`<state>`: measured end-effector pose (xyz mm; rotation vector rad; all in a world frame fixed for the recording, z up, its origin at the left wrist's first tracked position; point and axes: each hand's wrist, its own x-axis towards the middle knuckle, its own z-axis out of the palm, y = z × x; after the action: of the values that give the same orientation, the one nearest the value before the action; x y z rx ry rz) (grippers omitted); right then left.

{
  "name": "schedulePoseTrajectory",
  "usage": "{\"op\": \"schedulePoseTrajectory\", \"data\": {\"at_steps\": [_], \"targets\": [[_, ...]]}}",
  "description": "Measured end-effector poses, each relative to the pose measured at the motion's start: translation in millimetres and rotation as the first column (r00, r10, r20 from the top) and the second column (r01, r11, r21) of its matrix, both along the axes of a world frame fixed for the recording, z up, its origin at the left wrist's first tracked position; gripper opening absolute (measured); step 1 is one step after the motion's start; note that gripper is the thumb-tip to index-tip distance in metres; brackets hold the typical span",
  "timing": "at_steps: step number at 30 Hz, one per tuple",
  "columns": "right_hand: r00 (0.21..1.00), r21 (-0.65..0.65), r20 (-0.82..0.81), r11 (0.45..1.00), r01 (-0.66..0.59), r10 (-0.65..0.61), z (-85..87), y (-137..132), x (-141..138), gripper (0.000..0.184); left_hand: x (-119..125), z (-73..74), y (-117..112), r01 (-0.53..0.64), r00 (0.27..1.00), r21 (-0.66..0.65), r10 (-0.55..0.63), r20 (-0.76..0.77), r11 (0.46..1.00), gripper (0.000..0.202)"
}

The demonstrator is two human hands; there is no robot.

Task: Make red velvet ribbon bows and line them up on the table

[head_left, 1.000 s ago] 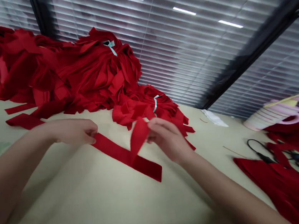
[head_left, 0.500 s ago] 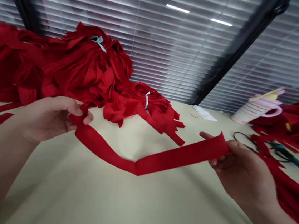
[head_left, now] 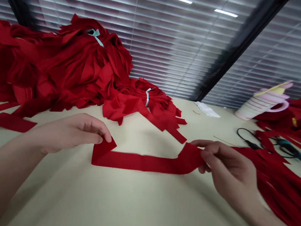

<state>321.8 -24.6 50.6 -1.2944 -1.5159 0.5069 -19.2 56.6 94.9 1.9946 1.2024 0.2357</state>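
Note:
A long, flat strip of red felt-like fabric [head_left: 145, 166] lies across the cream table top, stretched between my hands. My left hand [head_left: 73, 132] pinches its near-left end [head_left: 103, 149] between thumb and fingers. My right hand [head_left: 229, 167] grips the other end, which bunches slightly at my fingers [head_left: 190, 158]. Part of that end is hidden by my fingers. The middle of the strip rests on or just above the table.
A large heap of red fabric strips [head_left: 77, 70], bound with pale blue ties [head_left: 147, 97], stands at the back. Black-handled scissors [head_left: 287, 149], a pink-white roll [head_left: 262, 105] and more red fabric [head_left: 286, 184] lie to the right. Window blinds [head_left: 185, 40] line the far side.
The strip has come down from mid-air to lie nearly flat along the table. My left hand has moved lower and to the right, and my right hand has moved slightly left.

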Motion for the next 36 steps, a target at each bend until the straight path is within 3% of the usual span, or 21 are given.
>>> {"op": "schedulePoseTrajectory", "data": {"at_steps": [4,7,9,11,17,21,24,26,31,36], "targets": [[0.884,0.257,0.467,0.954,-0.156,0.019,4.8,3.4,-25.9,0.019,17.6,-17.7,-8.8,0.062,0.998,0.068,-0.064,0.027,0.996,0.018],[0.745,0.443,0.662,0.844,-0.303,-0.08,-0.3,7.7,-42.4,0.018,37.5,-34.7,-23.6,0.037,0.998,0.235,-0.046,0.034,0.971,0.011],[0.654,0.466,0.747,0.794,-0.391,-0.117,-8.0,9.3,-50.6,0.018,48.5,-45.9,-32.6,0.062,0.996,0.351,-0.08,0.037,0.934,0.012],[0.613,0.403,0.788,0.802,-0.441,-0.059,-17.2,9.7,-57.1,0.017,54.8,-56.1,-37.7,0.107,0.992,0.419,-0.127,0.021,0.902,0.015],[0.632,0.308,0.773,0.833,-0.459,0.062,-32.7,9.1,-67.7,0.015,55.6,-74.1,-39.3,0.113,0.99,0.577,-0.139,0.001,0.809,0.019],[0.673,0.255,0.721,0.839,-0.48,0.166,-26.4,10.0,-60.1,0.01,60.4,-75.2,-48.8,0.206,0.962,0.746,-0.27,-0.036,0.633,0.022],[0.764,0.219,0.622,0.898,-0.38,0.172,-20.6,13.5,-47.3,0.005,66.6,-73.9,-56.2,0.282,0.94,0.825,-0.313,-0.135,0.489,0.026],[0.798,0.141,0.567,0.931,-0.336,0.203,-20.1,17.4,-40.0,0.007,70.4,-73.5,-58.1,0.31,0.936,0.844,-0.299,-0.188,0.438,0.031],[0.759,0.023,0.523,0.884,-0.466,0.387,-29.9,24.9,-37.1,0.027,76.3,-76.1,-55.4,0.301,0.946,0.859,-0.242,-0.215,0.414,0.039],[0.712,0.0,0.572,0.869,-0.496,0.407,-35.5,26.1,-39.3,0.017,74.9,-81.3,-55.1,0.291,0.95,0.838,-0.245,-0.195,0.462,0.034]]}}
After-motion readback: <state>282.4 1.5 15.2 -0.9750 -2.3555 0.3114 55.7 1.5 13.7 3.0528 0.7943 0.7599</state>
